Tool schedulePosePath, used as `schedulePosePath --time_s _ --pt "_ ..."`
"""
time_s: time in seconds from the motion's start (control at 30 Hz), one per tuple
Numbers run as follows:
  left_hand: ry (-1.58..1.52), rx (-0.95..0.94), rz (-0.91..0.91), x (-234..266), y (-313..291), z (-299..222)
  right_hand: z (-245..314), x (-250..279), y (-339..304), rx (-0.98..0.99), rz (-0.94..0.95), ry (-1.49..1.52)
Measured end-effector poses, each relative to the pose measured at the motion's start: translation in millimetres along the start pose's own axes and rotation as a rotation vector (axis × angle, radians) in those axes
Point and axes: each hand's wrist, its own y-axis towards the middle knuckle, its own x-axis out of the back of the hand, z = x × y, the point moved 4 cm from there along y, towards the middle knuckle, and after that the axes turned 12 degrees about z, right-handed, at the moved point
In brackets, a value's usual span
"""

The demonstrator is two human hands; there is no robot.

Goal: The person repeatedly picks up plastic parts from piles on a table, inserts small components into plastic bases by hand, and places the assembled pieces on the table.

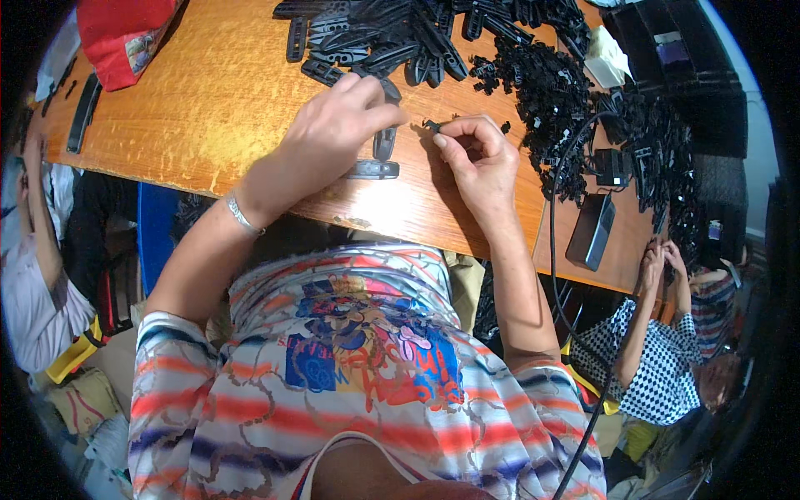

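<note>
Fingertips [390, 117] of the left hand [333, 133] pinch the top end of a long black plastic strip [384, 143], holding it roughly upright over the wooden table [208, 108]. Right hand [479, 162] is curled, thumb and forefinger closed on a small black clip [431, 126], held just beside the strip's upper end; whether the clip touches the strip I can't tell. One more black strip [372, 170] lies flat on the table right under the left hand, near the table edge; can't tell if it's a finished piece. Far side of the table: a heap of long strips [375, 37] to the left, a big pile of small clips [550, 83] to the right, spreading toward a black cable [554, 167] and a dark phone-like block [590, 231]. Progress, as a judgement: early to middle. Both heaps look large, only one piece sits apart near the edge, no visible stack of finished parts. Current piece looks mid-fit, clip not seated yet. Another person's hands [662, 258] work at the right table corner, well apart. Red bag [125, 33] sits at the far left corner.
</note>
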Motion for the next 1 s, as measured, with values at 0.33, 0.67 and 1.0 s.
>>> schedulePosePath --time_s 0.33,0.67,1.0 --pt "-0.174 0.074 0.003 3.9 -20.4 20.3 20.9 -32.0 9.4 0.121 0.108 0.012" --pt "-0.196 0.106 -0.051 -0.4 -25.9 23.2 33.9 -45.5 27.7 0.247 0.196 -0.148" --pt "-0.293 0.258 0.024 -4.7 -16.4 36.1 25.6 -38.3 49.2 -0.141 0.387 -0.127"
